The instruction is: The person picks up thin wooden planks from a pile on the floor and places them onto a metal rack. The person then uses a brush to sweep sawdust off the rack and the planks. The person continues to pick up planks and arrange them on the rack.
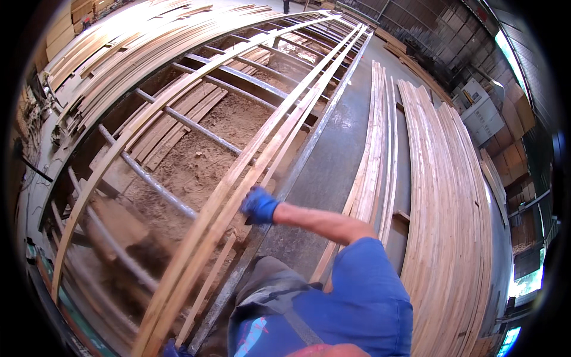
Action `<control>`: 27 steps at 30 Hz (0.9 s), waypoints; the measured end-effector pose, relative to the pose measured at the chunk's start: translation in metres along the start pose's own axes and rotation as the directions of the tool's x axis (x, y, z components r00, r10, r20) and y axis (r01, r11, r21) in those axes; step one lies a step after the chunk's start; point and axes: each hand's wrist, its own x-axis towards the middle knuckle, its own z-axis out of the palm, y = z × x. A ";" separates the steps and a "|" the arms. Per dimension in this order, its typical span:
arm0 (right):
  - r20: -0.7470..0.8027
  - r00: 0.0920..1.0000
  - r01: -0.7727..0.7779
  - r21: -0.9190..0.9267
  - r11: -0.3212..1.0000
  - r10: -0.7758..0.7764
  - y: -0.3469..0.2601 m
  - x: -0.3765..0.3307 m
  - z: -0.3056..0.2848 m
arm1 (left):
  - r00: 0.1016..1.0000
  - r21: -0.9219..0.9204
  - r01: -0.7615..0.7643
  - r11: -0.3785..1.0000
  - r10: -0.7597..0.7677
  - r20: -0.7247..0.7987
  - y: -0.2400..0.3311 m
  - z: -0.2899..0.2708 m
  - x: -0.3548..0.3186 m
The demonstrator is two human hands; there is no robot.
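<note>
My right hand (pixel 260 205), in a blue glove, is curled over a narrow wooden strip (pixel 208 279) beside the outer edge of a roller frame. It sits right against a long wooden board (pixel 229 208), and the fingertips are partly hidden. A second long board (pixel 199 229) runs alongside. At the lower edge, my left hand (pixel 174 349), also in a blue glove, shows only in part near the low end of the strip; its fingers cannot be made out. Both boards and the strip stretch away over metal rollers (pixel 157 181).
Another long board (pixel 110 157) crosses the rollers on the left. Sawdust (pixel 199 157) and loose planks (pixel 193 113) lie beneath them. The frame's metal rail (pixel 291 178) runs beside me. Stacks of boards cover the floor at right (pixel 443 208) and far left (pixel 119 71).
</note>
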 end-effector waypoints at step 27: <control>-0.143 0.988 0.047 -0.016 0.999 -0.048 -0.001 -0.040 0.002 | 0.881 0.180 -0.158 0.971 0.221 -0.419 0.024 -0.010 -0.003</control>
